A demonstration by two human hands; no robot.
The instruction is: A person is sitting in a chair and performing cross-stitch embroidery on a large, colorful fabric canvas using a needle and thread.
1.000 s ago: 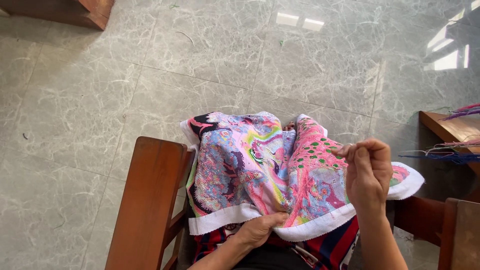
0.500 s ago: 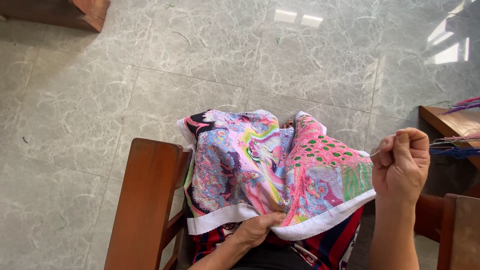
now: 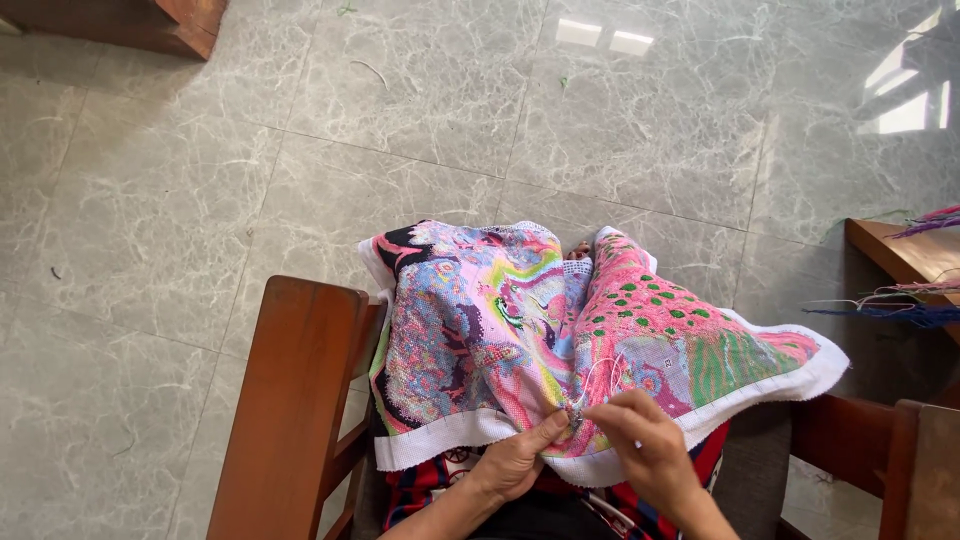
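A large, bright cross-stitch cloth [image 3: 500, 330] in pink, purple and green with a white border lies over my lap. My left hand [image 3: 515, 462] grips its near white edge from below, thumb on top. Just to the right, my right hand [image 3: 645, 450] is down on the cloth, fingers pinched on a needle with a thin pale thread [image 3: 597, 375] looping up from it. The two hands nearly touch at the stitching spot.
A wooden chair arm [image 3: 290, 400] stands at my left and another wooden arm [image 3: 880, 440] at my right. A wooden ledge [image 3: 900, 250] at the right edge carries several loose coloured threads [image 3: 900, 305]. Grey marble floor tiles [image 3: 450, 110] spread ahead.
My right hand, raised out to the right with the thread pulled taut, has come down and left onto the cloth beside my left hand. The cloth has shifted slightly.
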